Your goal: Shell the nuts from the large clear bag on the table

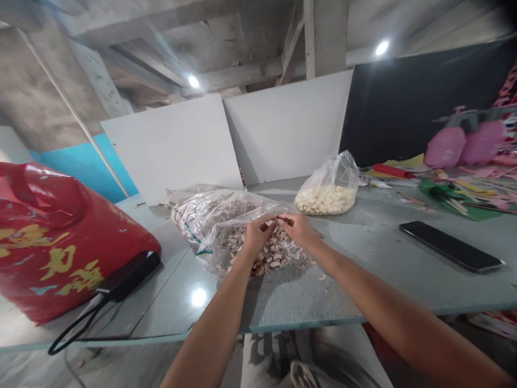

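My left hand (pixel 258 235) and my right hand (pixel 298 228) meet at the fingertips over a heap of pale broken shells (pixel 277 257). Both are closed in a pinch. Whatever lies between their fingers is too small and hidden to name. The heap spills from the mouth of a large clear plastic bag (pixel 216 207), which lies on its side just left of my hands. Behind my right hand, a smaller clear plastic bag (pixel 327 188) stands upright with cream-coloured kernels or pieces in it.
On the grey table (pixel 299 299), a red bag (pixel 68 231) with yellow lettering stands at left beside a black power bank (pixel 133 277) with a cable. A smartphone (pixel 450 246) lies at right. Beyond it are pink spray bottles (pixel 444 146) and scattered coloured paper (pixel 460 199).
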{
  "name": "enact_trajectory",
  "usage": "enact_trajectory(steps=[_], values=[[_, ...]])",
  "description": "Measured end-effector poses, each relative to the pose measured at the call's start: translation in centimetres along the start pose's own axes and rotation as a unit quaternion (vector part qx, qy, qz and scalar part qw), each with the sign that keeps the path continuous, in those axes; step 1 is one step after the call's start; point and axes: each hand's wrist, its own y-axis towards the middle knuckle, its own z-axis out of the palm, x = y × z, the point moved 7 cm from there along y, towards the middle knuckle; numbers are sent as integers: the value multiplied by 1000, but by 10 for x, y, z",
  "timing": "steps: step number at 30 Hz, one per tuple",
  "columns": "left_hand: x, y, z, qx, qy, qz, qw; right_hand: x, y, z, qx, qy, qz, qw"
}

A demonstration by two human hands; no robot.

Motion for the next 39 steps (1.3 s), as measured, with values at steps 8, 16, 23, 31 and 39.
enact_trajectory(steps=[8, 16, 23, 31, 39], values=[[-9, -2, 5, 32, 50, 45, 997, -3, 1, 4, 2, -20, 12, 1000], [-21, -3, 9, 49, 55, 79, 994, -4, 1, 4, -13, -41, 33, 999], [-13, -2, 9, 40, 25, 36, 998, -11, 0, 1, -29, -46, 67, 996], [4, 1, 6, -23, -228, -118, 966, -5, 1, -2, -34, 43, 80, 995], [13, 1, 0, -74, -339, -133, 928, -3, 1, -9, -56, -7, 34, 998]])
